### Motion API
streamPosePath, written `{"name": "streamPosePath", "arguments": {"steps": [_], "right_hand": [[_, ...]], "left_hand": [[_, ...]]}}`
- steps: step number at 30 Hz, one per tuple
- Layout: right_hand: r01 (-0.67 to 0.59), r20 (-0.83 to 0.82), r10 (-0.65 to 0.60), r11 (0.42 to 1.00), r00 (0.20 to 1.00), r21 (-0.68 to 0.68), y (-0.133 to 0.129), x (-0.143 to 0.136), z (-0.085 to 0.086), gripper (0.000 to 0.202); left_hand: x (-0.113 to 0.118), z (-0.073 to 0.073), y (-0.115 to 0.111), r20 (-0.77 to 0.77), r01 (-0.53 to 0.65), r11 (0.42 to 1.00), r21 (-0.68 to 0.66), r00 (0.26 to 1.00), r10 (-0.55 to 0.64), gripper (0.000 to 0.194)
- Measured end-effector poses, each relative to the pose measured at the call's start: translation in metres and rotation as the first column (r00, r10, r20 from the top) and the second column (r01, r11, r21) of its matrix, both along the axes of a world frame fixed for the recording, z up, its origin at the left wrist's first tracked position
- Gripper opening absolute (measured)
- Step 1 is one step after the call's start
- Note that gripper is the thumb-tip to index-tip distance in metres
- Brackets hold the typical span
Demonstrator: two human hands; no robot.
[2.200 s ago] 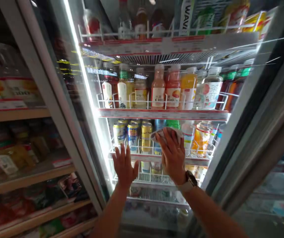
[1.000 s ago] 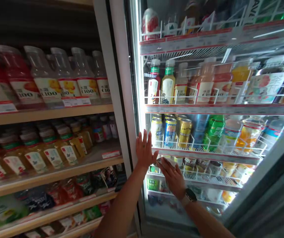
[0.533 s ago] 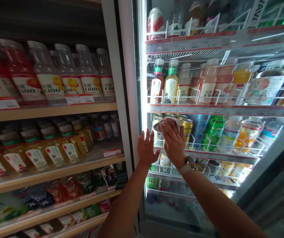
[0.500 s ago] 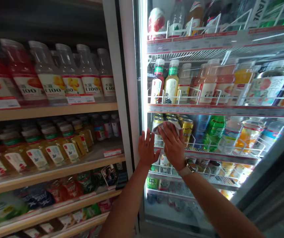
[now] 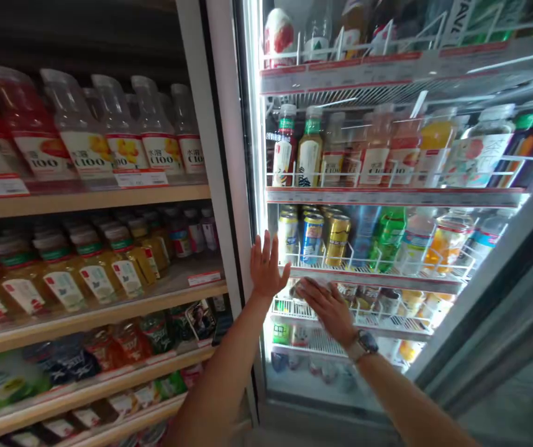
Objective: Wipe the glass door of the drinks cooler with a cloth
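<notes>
Half a second on, my right hand (image 5: 327, 308) has slid the cloth (image 5: 304, 287) down the cooler's glass door (image 5: 364, 248), from level with the cans to just under the red-edged shelf rail behind the pane. That cloth sits crumpled beneath my fingertips, pressed flat to the glass, only a pale corner showing past my fingers on their upper-left side. My palm lies spread over it, fingers straight rather than curled, pinning it instead of gripping. The hand's long axis runs diagonally, wrist low and to the right, fingertips pointing up and left toward the door's lit edge.

My left hand (image 5: 266, 266) stays where it was, open and flat, fingers splayed upward, braced on the glass close by the door frame (image 5: 229, 186). It sits just above and to the left of the cloth, nearly touching my right fingertips, yet it holds nothing; the right hand is the one on the cloth.

Beyond my right fingers, behind the pane, stand the drink cans (image 5: 313, 237), with bottles (image 5: 308, 152) a shelf higher. Off to my left hand's far side, open wooden shelves (image 5: 84, 202) carry more bottled drinks.
</notes>
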State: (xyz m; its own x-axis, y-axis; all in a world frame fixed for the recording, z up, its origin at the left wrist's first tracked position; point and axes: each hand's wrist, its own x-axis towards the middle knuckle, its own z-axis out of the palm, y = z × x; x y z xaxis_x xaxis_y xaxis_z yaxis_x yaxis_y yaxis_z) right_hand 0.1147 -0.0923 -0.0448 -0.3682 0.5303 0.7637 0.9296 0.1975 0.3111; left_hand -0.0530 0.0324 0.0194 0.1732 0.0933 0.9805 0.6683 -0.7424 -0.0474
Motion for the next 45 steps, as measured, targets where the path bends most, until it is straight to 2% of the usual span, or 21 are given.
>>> {"name": "streamPosePath", "arguments": {"steps": [4,6,7,9,11,13,16,18,19,21,24,28,30,31,33,36,38,40,43,45], "right_hand": [[0.131,-0.198,-0.089,0.968,0.976,0.214,0.006,0.021,0.087,0.067],[0.161,-0.273,-0.076,0.938,0.959,0.306,0.009,0.031,0.112,0.068],[0.157,-0.277,-0.066,0.934,0.959,0.320,0.009,0.034,0.116,0.067],[0.132,-0.232,-0.064,0.949,0.971,0.287,0.008,0.038,0.108,0.065],[0.110,-0.159,-0.075,0.969,0.984,0.222,0.004,0.041,0.084,0.061],[0.099,-0.115,-0.078,0.977,0.990,0.186,-0.001,0.044,0.052,0.057],[0.089,-0.123,-0.068,0.981,0.990,0.172,-0.009,0.051,0.011,0.053],[0.086,-0.138,-0.065,0.985,0.988,0.152,-0.013,0.056,-0.002,0.052],[0.078,-0.129,-0.061,0.988,0.990,0.133,-0.015,0.059,-0.004,0.053],[0.047,-0.089,-0.038,0.994,0.995,0.098,-0.019,0.066,0.005,0.055],[0.018,-0.049,-0.013,0.995,0.999,0.100,-0.023,0.081,0.045,0.059],[0.091,-0.179,-0.039,0.951,0.983,0.296,-0.027,0.107,0.107,0.064],[0.112,-0.213,-0.039,0.933,0.976,0.343,-0.029,0.117,0.118,0.065],[0.110,-0.211,-0.039,0.936,0.977,0.335,-0.030,0.121,0.116,0.065],[0.090,-0.178,-0.042,0.960,0.983,0.267,-0.035,0.124,0.096,0.063],[0.050,-0.092,-0.037,0.989,0.995,0.140,-0.045,0.126,0.044,0.058],[0.014,-0.034,-0.011,0.995,0.999,0.098,-0.051,0.130,0.009,0.056],[-0.023,-0.002,0.023,0.995,1.000,0.096,-0.057,0.137,-0.019,0.056],[-0.047,0.022,0.045,0.995,0.999,0.092,-0.065,0.149,-0.039,0.057],[-0.047,0.041,0.044,0.997,0.998,0.065,-0.070,0.156,-0.034,0.056]], "left_hand": [[0.016,0.000,-0.020,0.040,0.024,0.997,-0.077,0.999,-0.021,0.072],[0.032,-0.005,-0.036,0.029,0.040,0.995,-0.091,0.999,-0.038,0.071],[0.042,-0.009,-0.043,0.016,0.048,0.995,-0.084,0.999,-0.047,0.071],[0.062,-0.017,-0.053,-0.006,0.056,0.996,-0.068,0.998,-0.057,0.071],[0.079,-0.025,-0.056,-0.008,0.036,0.997,-0.066,0.999,-0.036,0.070],[0.091,-0.031,-0.054,0.013,-0.008,0.999,-0.045,1.000,0.009,0.071],[0.097,-0.036,-0.047,0.045,-0.066,0.997,0.027,0.997,0.065,0.081],[0.097,-0.037,-0.044,0.037,-0.085,0.995,0.056,0.996,0.083,0.085],[0.096,-0.038,-0.043,0.027,-0.091,0.994,0.063,0.996,0.090,0.087],[0.095,-0.038,-0.042,0.019,-0.099,0.993,0.069,0.995,0.098,0.088],[0.095,-0.036,-0.043,0.022,-0.089,0.993,0.081,0.996,0.087,0.080],[0.095,-0.034,-0.043,0.033,-0.086,0.993,0.076,0.996,0.084,0.066],[0.095,-0.034,-0.044,0.031,-0.089,0.994,0.061,0.996,0.088,0.066],[0.096,-0.033,-0.046,0.031,-0.090,0.995,0.050,0.996,0.089,0.065],[0.101,-0.032,-0.053,0.056,-0.093,0.996,0.008,0.994,0.092,0.065],[0.121,-0.032,-0.071,0.100,-0.083,0.994,-0.072,0.991,0.090,0.066],[0.139,-0.035,-0.085,0.049,-0.044,0.996,-0.071,0.998,0.048,0.065],[0.158,-0.041,-0.095,-0.041,-0.008,0.999,-0.050,0.999,0.006,0.066],[0.177,-0.051,-0.098,-0.073,-0.029,0.999,-0.037,0.997,0.026,0.067],[0.182,-0.056,-0.095,-0.051,-0.053,0.998,-0.021,0.997,0.052,0.067]]}}
